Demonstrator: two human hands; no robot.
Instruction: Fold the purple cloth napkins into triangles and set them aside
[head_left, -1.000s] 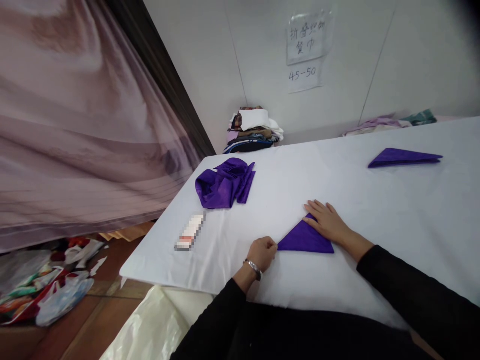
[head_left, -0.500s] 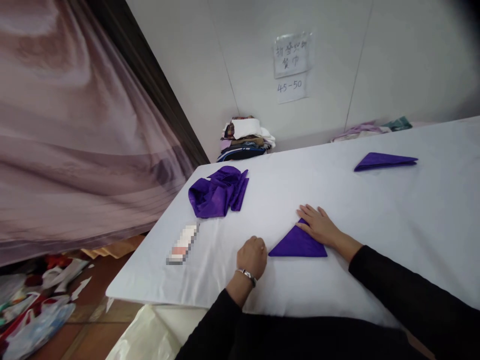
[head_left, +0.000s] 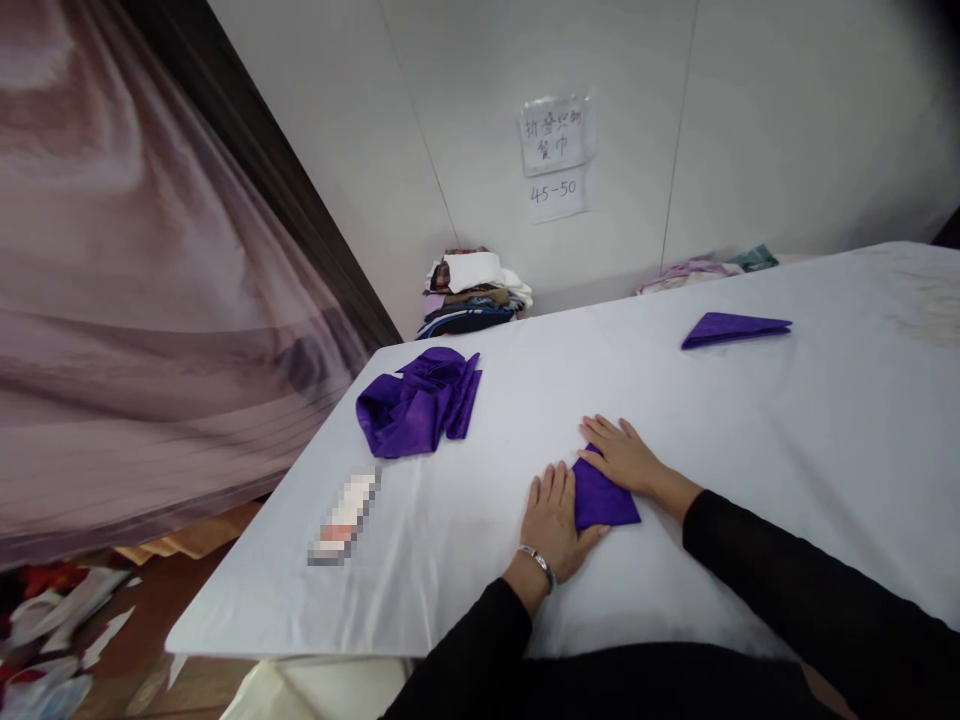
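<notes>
A purple cloth napkin (head_left: 606, 503), folded into a triangle, lies on the white-covered table in front of me. Flat over its left corner rests my left hand (head_left: 553, 520), fingers stretched out and thumb along the lower edge; a silver bracelet is on the wrist. My right hand (head_left: 619, 455) lies spread across the top corner. Neither hand grips the cloth. Farther back on the right sits another folded purple napkin (head_left: 735, 328). Crumpled purple cloth (head_left: 420, 402) is heaped at the back left.
A blurred-out oblong item (head_left: 345, 517) lies near the left side of the white table (head_left: 465, 590). Beyond the far edge are stacked clothes (head_left: 476, 290). Handwritten sheets (head_left: 555, 150) hang on the wall. A pinkish curtain (head_left: 135, 300) drapes at left, above bags on the floor.
My left hand has moved right, from closed beside the napkin's left corner to lying flat over it. My right hand stays on the top corner. The view has shifted slightly.
</notes>
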